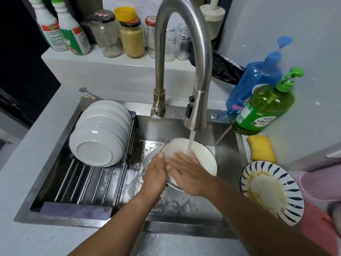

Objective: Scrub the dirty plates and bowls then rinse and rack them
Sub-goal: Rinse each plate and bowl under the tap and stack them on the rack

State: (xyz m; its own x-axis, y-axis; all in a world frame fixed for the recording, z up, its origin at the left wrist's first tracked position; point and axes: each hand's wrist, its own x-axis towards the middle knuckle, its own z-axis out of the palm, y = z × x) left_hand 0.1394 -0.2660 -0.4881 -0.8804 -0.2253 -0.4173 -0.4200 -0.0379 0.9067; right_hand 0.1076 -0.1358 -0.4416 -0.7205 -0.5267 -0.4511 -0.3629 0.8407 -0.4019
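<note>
Steel sink [227, 163] holds the work, with water from the tap [195, 115] running into a white bowl [206, 159] in the basin. On the rack [88, 183], a stack of bowls [99, 133] looks done. One dirty plate [271, 191] waits on the counter beside the sponge [261, 148]. Left hand [156, 174] grips the bowl's rim; right hand [188, 172] lies flat inside, fingers straight, rubbing or rinsing.

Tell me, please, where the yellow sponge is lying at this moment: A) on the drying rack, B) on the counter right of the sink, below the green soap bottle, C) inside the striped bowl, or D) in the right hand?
B: the yellow sponge lies on the counter beside the sink, just below the green soap bottle.
</note>
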